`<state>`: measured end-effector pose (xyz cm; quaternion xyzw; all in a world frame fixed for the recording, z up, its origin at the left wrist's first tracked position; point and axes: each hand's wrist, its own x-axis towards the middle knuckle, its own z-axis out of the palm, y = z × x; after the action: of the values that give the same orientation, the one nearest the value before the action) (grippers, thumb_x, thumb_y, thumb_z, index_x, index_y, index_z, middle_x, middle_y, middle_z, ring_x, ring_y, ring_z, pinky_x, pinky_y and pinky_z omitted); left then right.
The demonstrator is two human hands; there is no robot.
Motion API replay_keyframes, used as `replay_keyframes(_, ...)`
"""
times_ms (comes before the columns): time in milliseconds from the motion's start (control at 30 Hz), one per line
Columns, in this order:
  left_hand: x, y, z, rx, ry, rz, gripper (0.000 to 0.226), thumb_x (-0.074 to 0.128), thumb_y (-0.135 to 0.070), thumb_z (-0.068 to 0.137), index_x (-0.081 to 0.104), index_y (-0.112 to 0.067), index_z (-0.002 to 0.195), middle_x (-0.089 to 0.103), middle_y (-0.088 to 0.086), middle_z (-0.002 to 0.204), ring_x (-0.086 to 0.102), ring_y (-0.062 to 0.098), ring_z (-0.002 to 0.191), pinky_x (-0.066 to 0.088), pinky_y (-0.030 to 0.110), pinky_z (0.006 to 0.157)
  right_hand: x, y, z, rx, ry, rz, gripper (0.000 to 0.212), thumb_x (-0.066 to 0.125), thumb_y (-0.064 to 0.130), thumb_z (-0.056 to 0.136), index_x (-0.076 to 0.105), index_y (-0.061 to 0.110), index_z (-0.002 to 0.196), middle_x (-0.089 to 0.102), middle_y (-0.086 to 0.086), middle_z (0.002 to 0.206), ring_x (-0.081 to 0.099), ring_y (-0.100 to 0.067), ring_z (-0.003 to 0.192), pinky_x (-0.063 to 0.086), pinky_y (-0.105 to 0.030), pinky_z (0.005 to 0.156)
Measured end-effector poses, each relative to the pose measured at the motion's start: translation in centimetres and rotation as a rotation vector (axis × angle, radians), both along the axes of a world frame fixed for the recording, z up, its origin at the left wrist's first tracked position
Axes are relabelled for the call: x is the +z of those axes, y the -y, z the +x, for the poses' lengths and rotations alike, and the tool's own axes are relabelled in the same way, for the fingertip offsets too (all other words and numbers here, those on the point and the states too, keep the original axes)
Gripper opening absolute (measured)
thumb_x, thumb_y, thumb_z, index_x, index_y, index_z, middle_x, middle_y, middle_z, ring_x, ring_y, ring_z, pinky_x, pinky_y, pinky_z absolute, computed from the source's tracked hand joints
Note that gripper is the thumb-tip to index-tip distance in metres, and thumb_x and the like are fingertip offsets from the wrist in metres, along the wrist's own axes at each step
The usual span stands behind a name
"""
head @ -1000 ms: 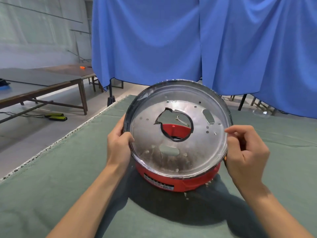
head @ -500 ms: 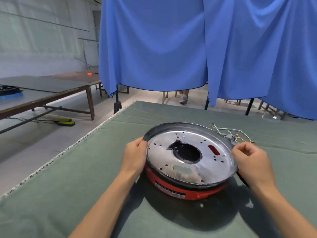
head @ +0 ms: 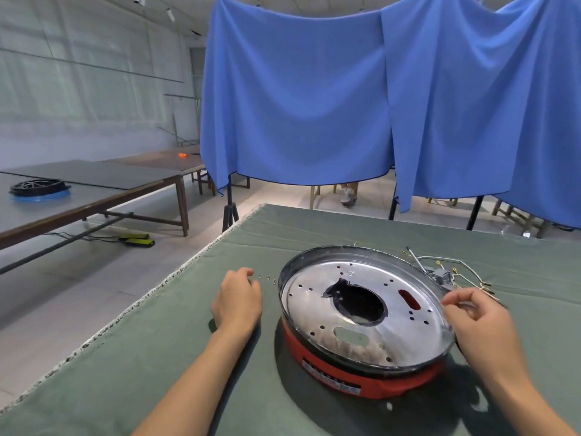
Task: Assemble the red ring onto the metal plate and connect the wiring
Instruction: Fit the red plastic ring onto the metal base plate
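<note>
Fingers of the left hand (head: 236, 302) hang loosely curled and hold nothing, the hand resting on the green-covered desk (head: 157, 357) just left of the metal plate (head: 314, 297), near a few tiny screws (head: 267, 277) lying in a short row. Over on the other side, the right hand (head: 481, 322) hovers at the plate's right rim with thumb and forefinger drawn close together; whether they pinch anything I cannot tell. That shiny plate sits on top of the red ring (head: 361, 377), which lies flat on the desk. Behind the right hand, a tangle of wiring (head: 446, 272) rests on the cloth beside the plate's far edge. Blue curtains (head: 298, 99) hang beyond.
</note>
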<state>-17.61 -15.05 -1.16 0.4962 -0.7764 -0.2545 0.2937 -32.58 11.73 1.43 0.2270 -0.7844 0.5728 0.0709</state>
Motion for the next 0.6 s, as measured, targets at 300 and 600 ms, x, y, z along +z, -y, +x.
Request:
replay_keyframes(300,-0.2,1.9,-3.8,-0.028,0.254,-0.199,0.019,0.051,-0.014,0.091,0.069,-0.008,0.096,0.052,0.016,0.109,0.057,0.041,0.095,0.037,0.037,0.072,-1.1,0.6,-0.3,0.001,0.004,-0.037,0.02,0.061,0.001,0.081,0.061,0.02,0.074,0.061,-0.024,0.072,0.047,-0.022,0.056,0.037,-0.031,0.053)
replay_keyframes(600,-0.3,1.0,-1.5,-0.005,-0.129,-0.043,0.015,0.06,-0.021,0.087,0.074,-0.018,0.089,0.071,0.008,0.097,0.062,0.033,0.092,0.044,0.033,0.074,-1.2,0.0,0.0,-0.009,0.0,-0.023,0.017,0.063,0.004,0.081,0.062,0.02,0.074,0.065,-0.02,0.078,0.06,-0.035,0.076,0.048,-0.037,0.066)
